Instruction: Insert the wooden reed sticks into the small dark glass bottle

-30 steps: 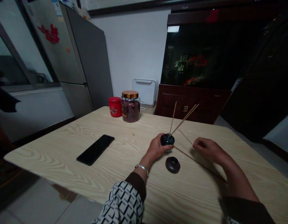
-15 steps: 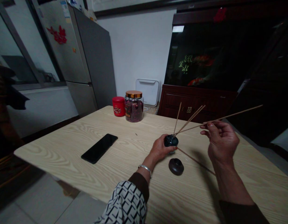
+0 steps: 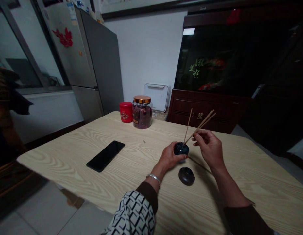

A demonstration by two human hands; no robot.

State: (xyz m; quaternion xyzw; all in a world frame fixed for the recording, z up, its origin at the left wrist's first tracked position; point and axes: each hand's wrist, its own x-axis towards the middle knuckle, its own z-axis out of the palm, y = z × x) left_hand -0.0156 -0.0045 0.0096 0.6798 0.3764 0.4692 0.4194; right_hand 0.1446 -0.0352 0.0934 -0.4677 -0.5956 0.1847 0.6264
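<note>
Three thin wooden sticks [image 3: 199, 128] stand in the dark round holder [image 3: 177, 148] gripped by the left hand [image 3: 169, 158], the right hand [image 3: 210, 148] pinching one near its foot, while a fourth stick [image 3: 200, 164] lies on the tabletop [image 3: 68, 156] beside a dark round cap [image 3: 186, 176], not yet fitted.

We look from our head, facing forward and down, close over our left hand [image 3: 169, 160], right hand [image 3: 210, 150], and wooden table [image 3: 68, 160]

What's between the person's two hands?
In the head view, a dark round pot with thin wooden sticks rising from it, held by the left hand.
</note>
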